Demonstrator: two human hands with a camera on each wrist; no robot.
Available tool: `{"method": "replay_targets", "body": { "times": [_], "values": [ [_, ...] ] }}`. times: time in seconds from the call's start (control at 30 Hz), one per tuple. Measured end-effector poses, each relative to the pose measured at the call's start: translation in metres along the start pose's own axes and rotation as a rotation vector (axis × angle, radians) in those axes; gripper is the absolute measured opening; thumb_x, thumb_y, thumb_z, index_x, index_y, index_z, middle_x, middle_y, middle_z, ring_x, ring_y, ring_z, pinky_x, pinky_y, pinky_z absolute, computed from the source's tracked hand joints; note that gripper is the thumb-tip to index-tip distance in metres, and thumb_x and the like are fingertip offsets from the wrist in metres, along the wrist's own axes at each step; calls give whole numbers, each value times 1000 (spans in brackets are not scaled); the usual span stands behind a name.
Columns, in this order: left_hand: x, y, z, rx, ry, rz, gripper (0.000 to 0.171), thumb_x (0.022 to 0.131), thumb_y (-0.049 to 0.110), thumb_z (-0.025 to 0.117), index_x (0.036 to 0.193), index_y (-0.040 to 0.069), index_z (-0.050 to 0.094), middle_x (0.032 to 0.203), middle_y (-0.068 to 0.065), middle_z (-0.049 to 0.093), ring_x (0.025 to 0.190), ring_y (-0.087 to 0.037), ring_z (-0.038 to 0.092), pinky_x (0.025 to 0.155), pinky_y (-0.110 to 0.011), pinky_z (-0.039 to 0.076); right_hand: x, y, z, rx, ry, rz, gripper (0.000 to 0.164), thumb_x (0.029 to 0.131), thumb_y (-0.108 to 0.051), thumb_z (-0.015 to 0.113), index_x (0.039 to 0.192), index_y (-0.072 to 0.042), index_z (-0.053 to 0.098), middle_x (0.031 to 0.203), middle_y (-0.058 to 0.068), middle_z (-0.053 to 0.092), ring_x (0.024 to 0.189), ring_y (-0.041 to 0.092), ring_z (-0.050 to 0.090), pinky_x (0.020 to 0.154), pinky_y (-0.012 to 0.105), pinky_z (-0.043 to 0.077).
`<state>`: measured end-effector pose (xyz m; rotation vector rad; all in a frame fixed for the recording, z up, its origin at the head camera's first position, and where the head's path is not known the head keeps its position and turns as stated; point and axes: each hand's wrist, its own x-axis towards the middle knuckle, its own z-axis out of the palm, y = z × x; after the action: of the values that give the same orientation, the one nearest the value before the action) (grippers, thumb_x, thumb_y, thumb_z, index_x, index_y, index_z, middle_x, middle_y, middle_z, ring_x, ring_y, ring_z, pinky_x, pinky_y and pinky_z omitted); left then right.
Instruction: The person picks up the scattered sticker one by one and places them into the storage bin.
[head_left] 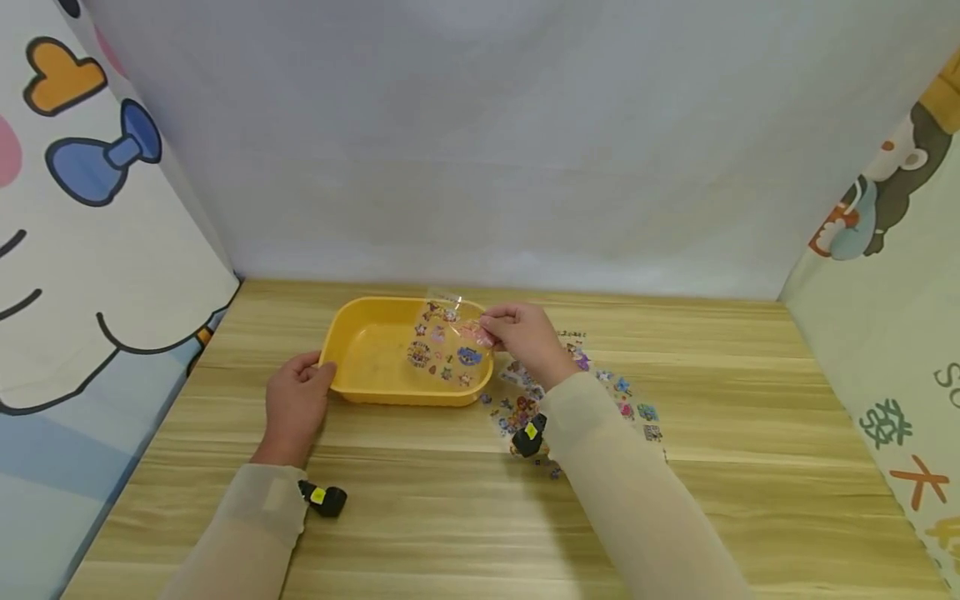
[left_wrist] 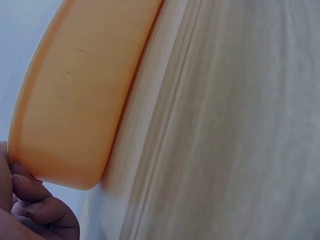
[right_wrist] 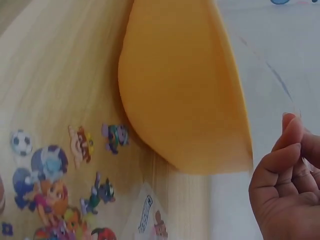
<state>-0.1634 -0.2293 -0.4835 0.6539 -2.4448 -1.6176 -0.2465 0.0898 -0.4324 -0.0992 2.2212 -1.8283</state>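
This looks like a small screened-off tabletop workspace: a plain pale sheet (head_left: 480,183) hangs behind the wood-grain surface's (head_left: 405,508) far edge, a cartoon-printed cloth (head_left: 52,350) flanks its left edge, and a pale green cloth (head_left: 855,350) with Chinese characters (head_left: 886,424) lines its right. The surrounding room cannot be told.

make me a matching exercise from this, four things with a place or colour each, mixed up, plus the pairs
Things
1. rectangular tray
2. single clear sticker sheet
3. group of sticker sheets
4. blue bow tie print

Place or colour
A. on the table, to the right of the tray
B. on the left-hand backdrop
C. yellow
D. held up over the tray

Pairs: 1-C, 2-D, 3-A, 4-B
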Motion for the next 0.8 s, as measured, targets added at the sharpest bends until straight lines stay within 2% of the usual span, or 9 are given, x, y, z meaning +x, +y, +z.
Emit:
{"method": "replay_targets", "body": {
  "times": [0.2, 0.6, 0.8],
  "values": [
    [-2, 2, 0, -16, 5, -8, 43, 101, 31, 62, 137, 7, 63, 91, -7, 63, 77, -16, 55, 64, -23, 45, 5, -7, 13, -92, -9, -15, 18, 103, -18, 65, 113, -6, 73, 96, 7, 74, 83, 20, 67, 74, 31, 56],
    [-1, 1, 1, -18, -1, -12, 45, 101, 31, 62, 138, 7, 63, 94, -8, 64, 76, -16, 55, 63, -23, 46, 8, -15, 32, -336, -36, -80, 16, 104, -18, 62, 110, -7, 72, 89, 4, 71, 79, 19, 67, 69, 32, 56],
    [0, 1, 2, -22, 10, -9, 44, 100, 30, 62, 137, 7, 64, 91, -7, 64, 76, -16, 55, 63, -23, 46, 8, -15, 40, -441, -46, -93, 17, 105, -19, 61, 114, -7, 70, 94, 2, 69, 83, 18, 66, 70, 33, 56]
  ]
}}
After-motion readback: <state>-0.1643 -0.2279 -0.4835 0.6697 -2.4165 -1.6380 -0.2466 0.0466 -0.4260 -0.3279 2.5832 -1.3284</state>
